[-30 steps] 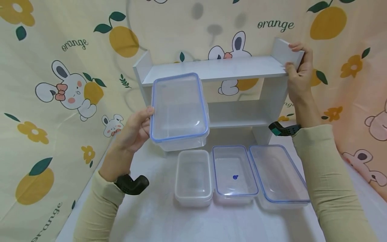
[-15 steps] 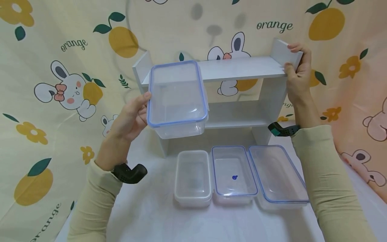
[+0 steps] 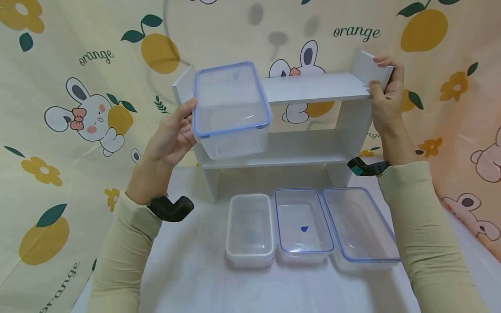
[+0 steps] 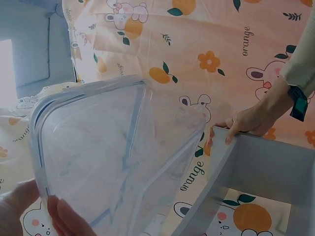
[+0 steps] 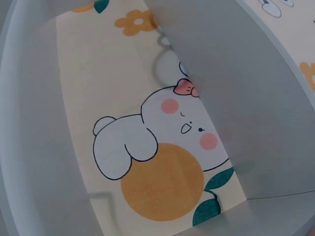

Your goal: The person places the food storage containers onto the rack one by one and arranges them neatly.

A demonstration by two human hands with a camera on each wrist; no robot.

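My left hand [image 3: 170,137] grips the left side of a clear plastic food container [image 3: 231,108] with a blue-edged lid. The container is tilted, its lid facing me, and overlaps the left part of a white shelf unit [image 3: 309,89] in the head view. In the left wrist view, thumb and fingers hold the rim of the container [image 4: 93,152]. My right hand [image 3: 387,95] holds the top of the shelf's right side panel, thumb in front and fingers over the edge. The right wrist view looks into the shelf [image 5: 211,73]; the right hand is hidden there.
Three lidded containers stand in a row before the shelf: a small one with a whitish lid [image 3: 250,230], a blue-rimmed one [image 3: 303,221] and a wider blue-rimmed one [image 3: 360,226]. A patterned cloth [image 3: 98,174] hangs behind. A white tabletop [image 3: 266,291] lies beneath.
The left hand has raised the food container along the front of the shelf, from near the lower level towards the top board. The right hand and the three containers have stayed put.
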